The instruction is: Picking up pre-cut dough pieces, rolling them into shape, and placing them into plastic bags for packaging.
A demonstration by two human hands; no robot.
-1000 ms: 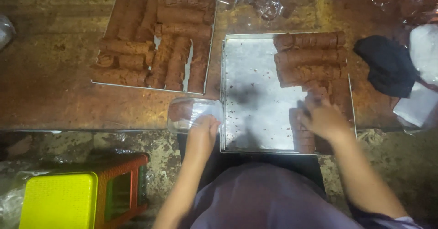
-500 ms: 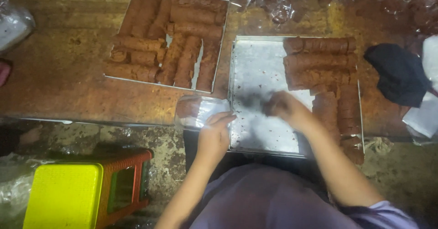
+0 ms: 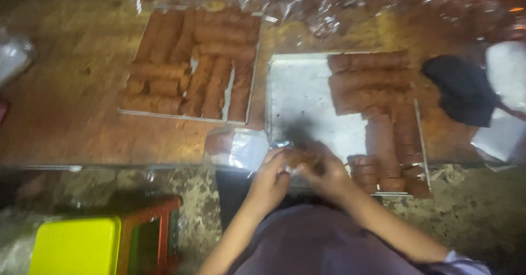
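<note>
Both my left hand (image 3: 271, 177) and right hand (image 3: 329, 175) pinch the soft, crumbly brown roll (image 3: 303, 157) at the counter's (image 3: 71, 116) near edge; I'd cradle it underneath.

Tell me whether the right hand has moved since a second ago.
Yes. The right hand has left the brown rolls at the right of the metal tray and moved left to its near edge, meeting the left hand.
</note>
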